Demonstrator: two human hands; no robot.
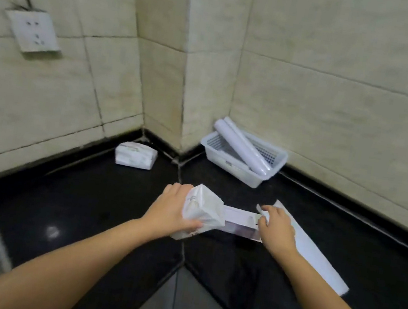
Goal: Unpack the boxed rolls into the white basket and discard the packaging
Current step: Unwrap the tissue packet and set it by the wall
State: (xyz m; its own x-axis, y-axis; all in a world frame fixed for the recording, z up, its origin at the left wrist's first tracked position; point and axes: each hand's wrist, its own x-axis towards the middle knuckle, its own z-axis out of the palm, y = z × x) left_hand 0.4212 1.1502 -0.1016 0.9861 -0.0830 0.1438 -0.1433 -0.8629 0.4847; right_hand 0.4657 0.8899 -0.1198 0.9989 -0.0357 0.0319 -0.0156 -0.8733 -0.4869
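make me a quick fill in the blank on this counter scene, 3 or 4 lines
1. The white basket in the corner holds ____ rolls.
2. The left hand grips a white ____, while the right hand rests on the end of a long box.
3. The countertop is ____ in colour.
4. A wrapped tissue pack lies to the ____ of the basket.

Missing words: two; bag; black; left
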